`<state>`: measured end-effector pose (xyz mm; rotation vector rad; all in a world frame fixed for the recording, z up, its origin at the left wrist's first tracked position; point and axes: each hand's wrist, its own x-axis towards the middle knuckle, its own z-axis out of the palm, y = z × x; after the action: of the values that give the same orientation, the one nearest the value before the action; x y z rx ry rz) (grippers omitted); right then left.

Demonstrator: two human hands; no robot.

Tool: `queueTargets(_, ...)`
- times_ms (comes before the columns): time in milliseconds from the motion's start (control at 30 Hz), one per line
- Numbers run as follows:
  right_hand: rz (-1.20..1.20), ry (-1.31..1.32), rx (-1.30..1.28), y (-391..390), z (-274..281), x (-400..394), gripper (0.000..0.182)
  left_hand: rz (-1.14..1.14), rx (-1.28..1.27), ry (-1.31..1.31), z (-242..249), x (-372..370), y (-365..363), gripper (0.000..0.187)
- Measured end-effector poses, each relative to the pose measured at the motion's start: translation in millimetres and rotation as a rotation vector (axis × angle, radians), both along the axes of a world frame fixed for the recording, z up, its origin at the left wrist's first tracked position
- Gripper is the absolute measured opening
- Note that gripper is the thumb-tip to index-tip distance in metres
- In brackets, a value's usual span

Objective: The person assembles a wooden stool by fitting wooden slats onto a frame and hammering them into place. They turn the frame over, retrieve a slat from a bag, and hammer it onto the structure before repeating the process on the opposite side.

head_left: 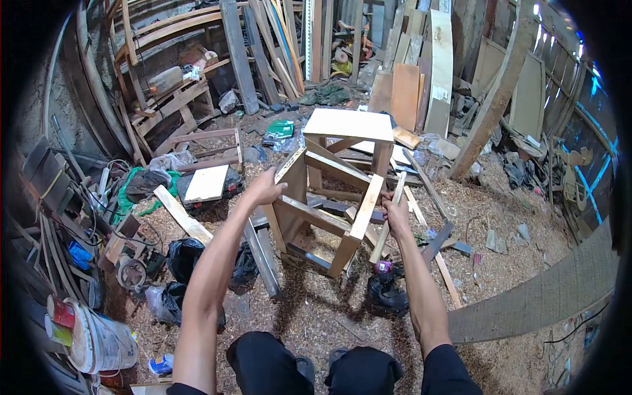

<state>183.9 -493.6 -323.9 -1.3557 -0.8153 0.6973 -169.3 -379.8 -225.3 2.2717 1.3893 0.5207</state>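
In front of me stands an open wooden frame point(315, 218), box-like, with pale top edges and a side panel at its left. My left hand point(264, 187) is closed on the left edge of this frame, near its upper corner. To the frame's right, my right hand point(396, 213) is wrapped round a narrow wooden slat point(382, 243). The slat slants, its upper end rising above my fist and its lower end pointing down toward the floor. Just behind the frame is a small wooden stool point(349, 124) with a white top.
Wood shavings and offcuts cover the floor. A white board point(207, 183) lies at the left, a paint bucket point(102, 339) at lower left. Black plastic bags point(387, 294) sit near my feet. A long curved plank point(546, 294) crosses the right side. Planks point(238, 56) lean at the back.
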Motion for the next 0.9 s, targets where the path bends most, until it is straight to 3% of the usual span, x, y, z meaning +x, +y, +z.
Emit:
queueTargets(67,0.081,0.039,0.010,-2,-6,2,0.025,0.013,-0.001,0.029,5,0,-6,0.055)
queueTargets(133,0.096,-0.238,0.065,-2,-10,-11,0.028,-0.038,0.003,0.038,5,-2,-1,0.055)
queueTargets(167,0.119,-0.228,-0.029,-4,-9,-11,0.030,-0.040,0.007,0.037,6,-3,0,0.055)
queueTargets(267,-0.076,-0.519,0.017,-12,-3,-15,0.027,-0.105,-0.011,0.015,14,-8,5,0.057)
queueTargets(333,0.016,-0.465,0.055,-30,4,-18,0.015,-0.161,-0.031,0.068,25,-9,8,0.060)
queueTargets(367,-0.007,-0.512,0.068,-36,-6,-20,0.015,-0.228,0.058,0.079,28,-10,13,0.062)
queueTargets(400,-0.031,-0.558,0.076,-42,-14,-22,0.015,-0.215,-0.030,0.123,35,-8,21,0.062)
queueTargets(533,-0.014,-0.483,-0.046,-68,-9,-52,0.017,-0.336,0.174,0.278,63,12,51,0.061)
queueTargets(633,0.111,-0.194,0.191,-66,-8,-75,0.034,-0.328,0.213,0.410,75,28,73,0.059)
queueTargets(700,0.123,-0.174,0.205,-59,-18,-86,0.037,-0.224,0.229,0.459,83,44,73,0.055)
queueTargets(733,0.104,-0.213,0.213,-57,-17,-93,0.040,-0.224,0.223,0.468,77,48,78,0.055)
queueTargets(833,0.104,-0.287,0.129,-52,-11,-105,0.044,-0.195,0.526,0.386,50,58,94,0.045)
queueTargets(900,0.093,-0.355,0.149,-46,-9,-108,0.042,-0.166,0.492,0.360,36,68,105,0.044)
